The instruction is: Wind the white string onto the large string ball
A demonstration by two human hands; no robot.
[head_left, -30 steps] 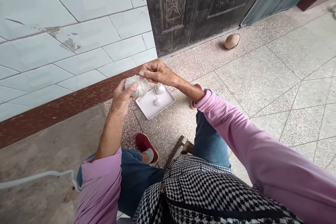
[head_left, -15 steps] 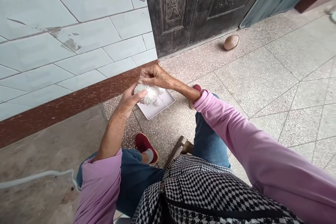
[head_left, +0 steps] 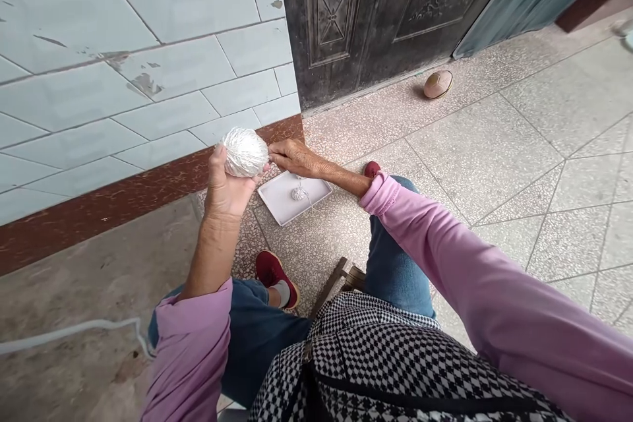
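Left hand (head_left: 225, 188) up, its grip wrapped around a white ball of thread (head_left: 244, 151), lifted above the floor. Right hand (head_left: 291, 157) sits just beside it, fingers pinched shut at the ball's edge. Below them, a white tray (head_left: 277, 201) on the floor carries one small white bundle (head_left: 297, 193).

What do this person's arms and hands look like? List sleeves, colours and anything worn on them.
Both arms wear loose pink-lilac long sleeves. The left sleeve is pushed up past the elbow in a bunched cuff, baring the forearm. The right sleeve ends in a gathered cuff short of the wrist. The left hand and right hand are bare: no gloves, rings, watch or bracelets show.
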